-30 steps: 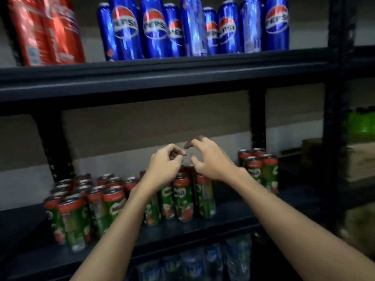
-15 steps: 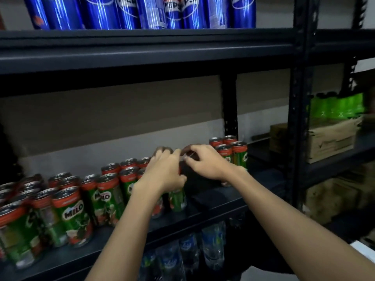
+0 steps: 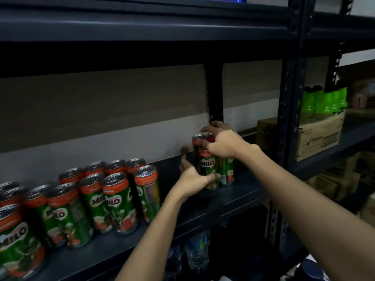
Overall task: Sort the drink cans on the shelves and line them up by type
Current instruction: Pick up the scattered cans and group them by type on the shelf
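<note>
Milo cans between curled hands

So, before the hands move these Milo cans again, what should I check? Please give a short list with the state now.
1. Left hand holds the cluster low: ok.
2. Right hand grips the can tops: ok.
3. Cluster of Milo cans upright on the shelf: ok.
4. Gap to the big Milo group closed: not ok.
5. Labels all facing front: not ok.
6. Number of cans in the cluster: cannot tell.
</note>
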